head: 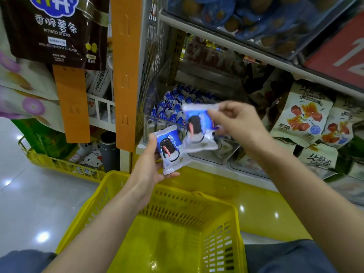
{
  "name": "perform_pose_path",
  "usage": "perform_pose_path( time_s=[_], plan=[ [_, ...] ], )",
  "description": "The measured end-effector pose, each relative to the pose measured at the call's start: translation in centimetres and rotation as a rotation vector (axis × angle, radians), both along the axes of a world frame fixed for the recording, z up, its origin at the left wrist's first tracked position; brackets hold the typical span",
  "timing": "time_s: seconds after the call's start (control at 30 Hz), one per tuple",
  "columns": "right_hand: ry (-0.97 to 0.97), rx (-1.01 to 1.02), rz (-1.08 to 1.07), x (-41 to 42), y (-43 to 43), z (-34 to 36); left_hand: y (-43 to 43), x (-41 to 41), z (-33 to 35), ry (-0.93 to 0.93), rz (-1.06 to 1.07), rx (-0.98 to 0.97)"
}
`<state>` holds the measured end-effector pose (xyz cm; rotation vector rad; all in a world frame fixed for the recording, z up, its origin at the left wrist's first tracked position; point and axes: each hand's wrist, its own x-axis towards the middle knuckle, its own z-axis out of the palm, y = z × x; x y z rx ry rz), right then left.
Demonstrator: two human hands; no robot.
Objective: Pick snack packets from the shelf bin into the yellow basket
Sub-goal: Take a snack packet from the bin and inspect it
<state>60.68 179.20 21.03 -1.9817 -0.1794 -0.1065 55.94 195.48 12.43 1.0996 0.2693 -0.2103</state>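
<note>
Head view: holding one blue-and-white snack packet (pixel 173 152) in the left hand (pixel 151 164), thumb and fingers curled round it, above the far rim of the yellow basket (pixel 177 207). Pinching a second packet (pixel 197 131) in the right hand (pixel 238 123), just in front of the shelf bin (pixel 148 123) piled with more packets (pixel 171 109).

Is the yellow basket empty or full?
Empty: the yellow basket shows only bare floor. The left hand holds one packet, the right hand the other packet.

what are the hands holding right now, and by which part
Each holds one blue-and-white snack packet. The left hand grips the lower packet by its left edge; the right hand pinches the upper packet by its right edge.
</note>
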Motion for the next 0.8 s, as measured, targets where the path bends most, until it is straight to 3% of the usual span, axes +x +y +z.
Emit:
perform_pose_path(
  time_s=[0.07,0.17,0.3,0.4,0.57,0.67,0.8],
  plan=[
    [0.161,-0.009,0.088,-1.5,0.9,-1.4,-0.1,-0.2,0.1,-0.051,-0.072,-0.033],
    [0.256,0.04,0.167,-2.9,2.1,-3.2,-0.3,-0.8,0.3,-0.147,-0.183,-0.007],
    [0.198,0.084,0.081,-3.2,2.9,-3.9,0.0,-0.9,0.0,-0.175,-0.183,0.088],
    [0.087,-0.014,-0.029,-2.8,2.3,-4.0,0.1,-1.0,0.0,-0.184,-0.227,0.107],
    [0.388,-0.112,0.162,-2.4,0.8,-3.1,-0.1,-1.0,-0.2,-0.27,-0.366,0.181],
    [0.309,-0.021,0.107,-2.0,0.0,-2.5,-0.2,-0.9,-0.3,-0.309,-0.334,0.19],
    [0.003,0.049,-0.172,0.9,-1.7,-0.6,-0.1,-0.3,-0.8,-0.251,-0.212,0.161]
  ],
)
